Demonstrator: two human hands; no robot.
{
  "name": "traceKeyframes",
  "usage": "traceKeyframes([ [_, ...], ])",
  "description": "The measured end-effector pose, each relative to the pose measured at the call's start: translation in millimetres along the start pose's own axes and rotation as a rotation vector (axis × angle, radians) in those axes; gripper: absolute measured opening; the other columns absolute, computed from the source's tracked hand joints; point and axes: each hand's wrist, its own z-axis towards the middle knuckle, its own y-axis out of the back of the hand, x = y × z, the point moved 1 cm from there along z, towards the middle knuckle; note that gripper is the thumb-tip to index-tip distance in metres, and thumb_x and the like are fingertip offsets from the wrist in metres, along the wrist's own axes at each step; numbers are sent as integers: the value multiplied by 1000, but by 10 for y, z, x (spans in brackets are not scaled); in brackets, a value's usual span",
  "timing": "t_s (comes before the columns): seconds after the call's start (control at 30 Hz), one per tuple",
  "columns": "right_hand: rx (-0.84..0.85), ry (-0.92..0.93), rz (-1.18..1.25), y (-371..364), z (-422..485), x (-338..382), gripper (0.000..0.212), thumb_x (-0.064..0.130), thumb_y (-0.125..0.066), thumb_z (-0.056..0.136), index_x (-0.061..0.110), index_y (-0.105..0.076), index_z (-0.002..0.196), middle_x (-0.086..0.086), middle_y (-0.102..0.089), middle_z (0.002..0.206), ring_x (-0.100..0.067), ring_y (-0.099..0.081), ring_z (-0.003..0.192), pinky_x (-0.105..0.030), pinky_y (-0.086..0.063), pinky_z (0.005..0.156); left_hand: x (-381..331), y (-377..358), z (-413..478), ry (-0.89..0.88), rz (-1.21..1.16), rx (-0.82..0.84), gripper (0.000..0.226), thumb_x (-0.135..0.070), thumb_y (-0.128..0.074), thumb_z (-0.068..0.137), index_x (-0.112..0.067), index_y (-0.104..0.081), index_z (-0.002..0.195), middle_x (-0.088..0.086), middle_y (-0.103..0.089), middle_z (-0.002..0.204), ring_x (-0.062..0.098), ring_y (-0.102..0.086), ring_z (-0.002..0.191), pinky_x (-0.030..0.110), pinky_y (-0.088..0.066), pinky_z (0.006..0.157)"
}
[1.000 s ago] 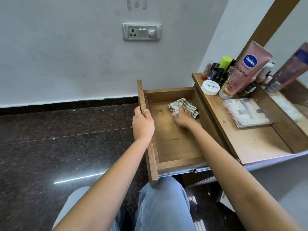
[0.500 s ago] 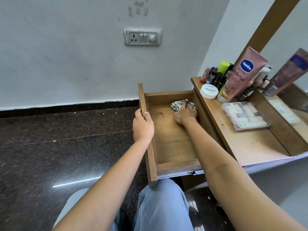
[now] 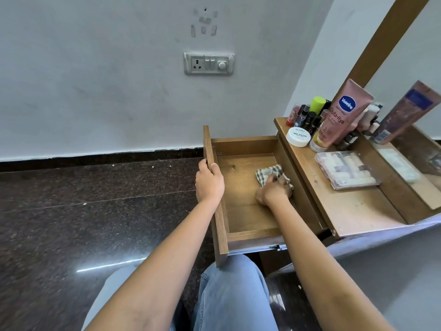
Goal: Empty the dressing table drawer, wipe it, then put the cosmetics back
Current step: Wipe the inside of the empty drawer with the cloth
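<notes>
The wooden drawer [image 3: 241, 211] is pulled out to the left of the dressing table and holds only a cloth. My left hand [image 3: 209, 185] grips the drawer's front panel, thumb inside, fingers outside. My right hand [image 3: 274, 192] presses a checked cloth [image 3: 267, 174] onto the drawer floor near its right wall. On the table top [image 3: 353, 211] stand the cosmetics: a pink Vaseline tube [image 3: 346, 113], a white nail polish remover jar [image 3: 298, 136], several small bottles [image 3: 307, 115] and a clear plastic case [image 3: 348, 172].
A mirror [image 3: 410, 68] with a wooden frame rises behind the table. A switch and socket plate [image 3: 209, 64] is on the white wall. Dark polished floor [image 3: 95, 211] spreads to the left. My knee in blue jeans [image 3: 233, 295] is under the drawer.
My right hand has drawn the cloth back from the drawer's far corner toward me along the right side. My left hand stays on the front panel.
</notes>
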Motion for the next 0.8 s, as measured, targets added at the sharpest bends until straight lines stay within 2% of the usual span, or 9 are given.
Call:
traceKeyframes([
  [0.1,136,-43,13,-116,-209,-133,75,38,-36,100,15,13,152,-22,18,155,-41,-12,143,-47,-25,113,1,5,-8,6,-3,1,48,-33,-26,103,-17,-28,148,13,-52,131,30,-54,111,40,-44,84],
  [0.2,252,-113,40,-191,-370,-220,77,28,-39,99,14,17,150,-22,25,153,-40,-10,144,-46,-25,112,-6,14,-12,14,1,1,48,-34,-25,103,-18,-28,148,13,-51,132,31,-55,111,43,-48,86],
  [0.27,223,-122,12,-216,-455,-225,73,20,-39,98,9,9,151,-21,1,158,-36,-17,144,-42,-30,110,0,12,-11,20,4,0,49,-35,-25,103,-18,-27,148,13,-50,132,31,-55,109,44,-49,86],
  [0.33,133,-89,-46,-202,-508,-220,60,16,-40,97,2,-16,150,-16,-33,150,-29,-37,136,-35,-39,103,3,8,-11,19,7,-3,49,-35,-25,103,-18,-26,149,13,-50,131,30,-56,108,43,-49,84],
  [0.4,115,-51,-79,-147,-557,-201,45,14,-41,96,1,-41,139,-13,-46,141,-25,-48,128,-30,-44,96,14,3,-7,18,8,-5,49,-35,-24,103,-18,-26,149,13,-50,132,30,-56,108,41,-48,82],
  [0.47,146,2,-129,-66,-618,-157,40,11,-42,93,2,-52,130,-12,-51,136,-24,-52,123,-28,-46,90,20,-2,-9,22,11,-5,49,-35,-24,103,-18,-25,149,14,-50,132,30,-56,108,41,-48,82],
  [0.57,156,73,-158,-3,-672,-53,38,9,-47,88,1,-57,124,-14,-54,131,-27,-56,117,-29,-48,84,26,-7,1,25,7,-11,49,-35,-24,103,-18,-25,149,14,-50,132,29,-55,107,41,-48,83],
  [0.7,114,151,-68,-42,-761,100,43,9,-47,89,4,-48,132,-15,-56,127,-30,-56,115,-33,-47,91,35,-13,7,16,3,-13,49,-33,-25,103,-16,-26,149,13,-53,128,27,-56,102,38,-46,76],
  [0.8,180,190,52,-59,-811,183,42,7,-46,91,2,-46,132,-16,-55,126,-30,-55,115,-37,-48,99,48,-15,14,19,3,-11,49,-33,-25,103,-17,-27,148,14,-53,128,30,-56,104,38,-45,76],
])
